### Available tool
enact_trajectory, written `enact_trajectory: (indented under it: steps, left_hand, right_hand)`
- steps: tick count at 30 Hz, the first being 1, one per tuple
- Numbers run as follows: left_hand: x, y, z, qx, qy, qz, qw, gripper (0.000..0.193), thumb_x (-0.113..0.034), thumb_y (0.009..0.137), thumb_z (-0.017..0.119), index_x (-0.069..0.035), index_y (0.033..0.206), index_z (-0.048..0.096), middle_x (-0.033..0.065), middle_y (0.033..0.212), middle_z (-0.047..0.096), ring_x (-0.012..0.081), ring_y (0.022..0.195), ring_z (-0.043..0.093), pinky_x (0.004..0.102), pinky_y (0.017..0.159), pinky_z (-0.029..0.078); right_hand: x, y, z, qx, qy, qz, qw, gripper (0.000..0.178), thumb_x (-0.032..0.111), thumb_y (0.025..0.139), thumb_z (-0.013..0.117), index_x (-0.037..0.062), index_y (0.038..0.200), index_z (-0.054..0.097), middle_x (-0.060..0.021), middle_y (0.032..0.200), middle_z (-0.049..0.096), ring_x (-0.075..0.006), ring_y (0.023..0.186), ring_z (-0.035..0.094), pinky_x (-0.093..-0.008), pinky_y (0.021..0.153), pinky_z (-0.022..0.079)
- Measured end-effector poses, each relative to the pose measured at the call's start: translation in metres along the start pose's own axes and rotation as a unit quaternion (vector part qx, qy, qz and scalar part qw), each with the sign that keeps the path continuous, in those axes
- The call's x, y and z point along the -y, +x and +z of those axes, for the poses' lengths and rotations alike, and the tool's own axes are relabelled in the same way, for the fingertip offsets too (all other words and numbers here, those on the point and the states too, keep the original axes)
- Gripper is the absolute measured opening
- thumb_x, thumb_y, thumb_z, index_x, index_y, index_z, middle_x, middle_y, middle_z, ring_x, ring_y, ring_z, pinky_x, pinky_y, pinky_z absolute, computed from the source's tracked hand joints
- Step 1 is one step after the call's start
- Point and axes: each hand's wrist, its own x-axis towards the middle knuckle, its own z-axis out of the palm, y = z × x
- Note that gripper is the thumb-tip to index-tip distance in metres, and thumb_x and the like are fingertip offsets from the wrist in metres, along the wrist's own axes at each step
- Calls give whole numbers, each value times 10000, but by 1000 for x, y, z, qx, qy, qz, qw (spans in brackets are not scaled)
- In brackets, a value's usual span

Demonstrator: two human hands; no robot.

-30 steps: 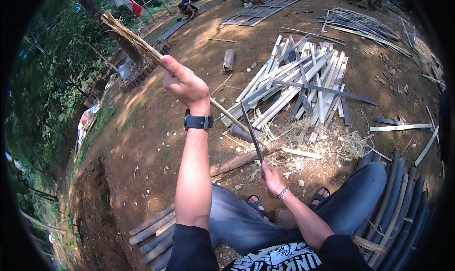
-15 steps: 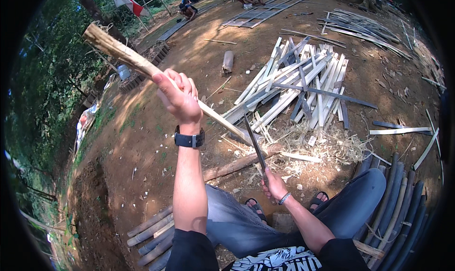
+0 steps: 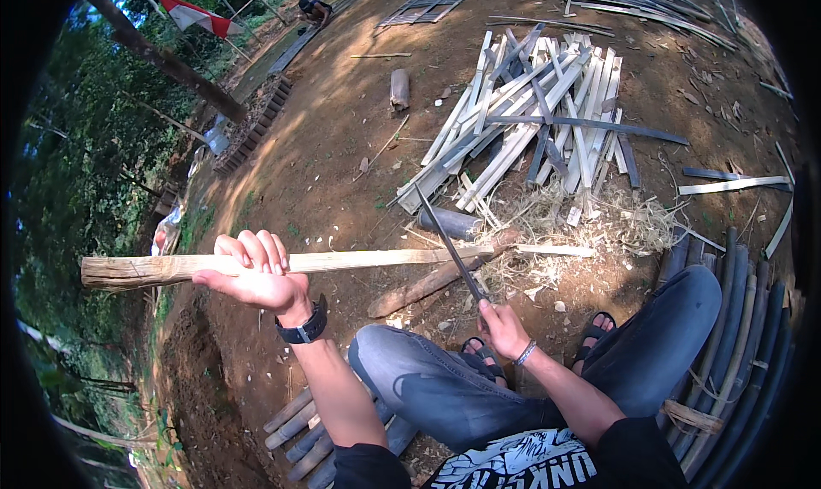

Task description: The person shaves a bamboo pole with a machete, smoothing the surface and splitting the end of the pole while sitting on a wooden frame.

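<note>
My left hand [image 3: 256, 275] is closed around a long pale wooden stick [image 3: 368, 260], thick and rough at its left end and thinner toward the right. It lies almost level across the view. Its thin end reaches a short brown log [image 3: 423, 290] on the ground, passing close to the blade; whether they touch I cannot tell. In my right hand [image 3: 505, 328] is the handle of a long dark knife [image 3: 449, 243], its blade slanting up and left. Pale shavings [image 3: 616, 228] lie beyond it.
A heap of split bamboo strips [image 3: 522, 117] lies ahead. Bamboo poles [image 3: 757, 369] are stacked by my right knee, more pieces [image 3: 308, 442] at lower left. A short bamboo section [image 3: 399, 88] stands farther off. A person [image 3: 316, 8] crouches far away near a red-and-white flag [image 3: 198, 17].
My left hand has come down and left, swinging the stick from a raised slant to nearly level. The knife in my right hand tilts more to the left. The whole view has shifted slightly.
</note>
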Motion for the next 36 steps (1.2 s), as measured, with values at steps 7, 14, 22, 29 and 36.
enact_trajectory:
  steps: [7, 14, 22, 29, 36]
  left_hand:
    - [17, 9, 44, -50, 95, 9, 994, 559, -632, 932, 264, -140, 669, 278, -45, 483, 231, 59, 365, 210, 204, 332, 186]
    - [30, -2, 74, -49, 136, 6, 989, 580, -632, 928, 284, -132, 635, 277, -59, 502, 259, 34, 387, 245, 197, 346, 197]
    - [46, -6, 103, -17, 116, 3, 993, 597, -662, 906, 306, -127, 642, 296, -53, 508, 269, 40, 398, 257, 204, 355, 199]
    - [58, -3, 146, 6, 141, 30, 990, 614, -616, 925, 355, -91, 605, 354, -45, 509, 322, 50, 432, 322, 232, 403, 233]
    - [48, -12, 164, 36, 149, 43, 987, 595, -675, 896, 329, -136, 646, 291, -52, 508, 252, 55, 393, 257, 214, 359, 205]
  right_hand:
    - [97, -52, -27, 46, 175, -206, 962, 639, 621, 935, 270, 34, 748, 442, 2, 479, 390, -76, 366, 349, -217, 361, 291]
    - [86, -41, -1, 25, 141, 145, 979, 580, 603, 934, 330, 67, 733, 427, 12, 467, 336, -121, 343, 324, -280, 353, 307]
    - [89, -64, -91, 76, 364, -176, 911, 622, 621, 933, 269, 49, 757, 436, -11, 475, 382, -91, 359, 340, -227, 354, 285]
    - [68, -35, -56, -42, 239, 94, 965, 608, 576, 957, 280, 41, 728, 455, -4, 471, 384, -98, 343, 353, -250, 336, 324]
    - [82, -71, -101, -16, 191, -237, 952, 646, 621, 930, 291, 25, 755, 467, -16, 483, 415, -83, 372, 369, -215, 358, 285]
